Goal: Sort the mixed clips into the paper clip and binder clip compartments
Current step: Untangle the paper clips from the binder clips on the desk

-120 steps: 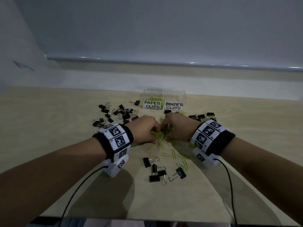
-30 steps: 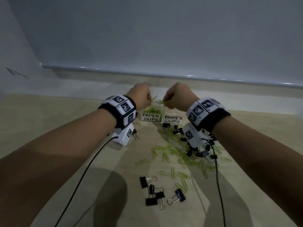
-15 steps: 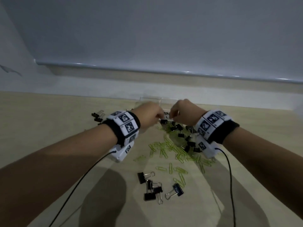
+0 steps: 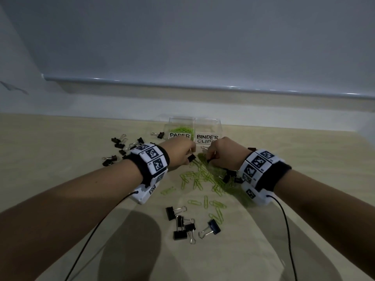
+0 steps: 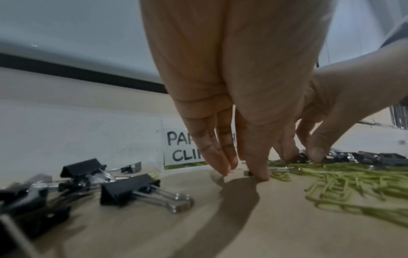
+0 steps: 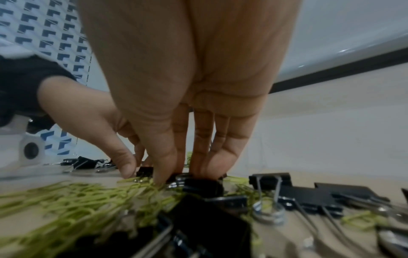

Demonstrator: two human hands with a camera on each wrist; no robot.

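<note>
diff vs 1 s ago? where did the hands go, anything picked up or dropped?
Both hands came down from above the paper clip compartment to the table. The left hand now touches a black binder clip; the right hand reaches into the mixed clips. No firm grip visible on either. The binder clip group nearest the camera looks unmoved.

Head view looks down; wrist views skim the table (image 4: 60, 151).

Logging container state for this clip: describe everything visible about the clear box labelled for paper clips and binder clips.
The clear plastic two-compartment box stands upright at the table's far edge, near the wall. Handwritten white labels front each half: PAPER CLIPS on the left, BINDER CLIPS on the right. The left compartment holds green paper clips; the right looks empty. Both hands partly hide the labels; neither plainly touches the box.
</note>
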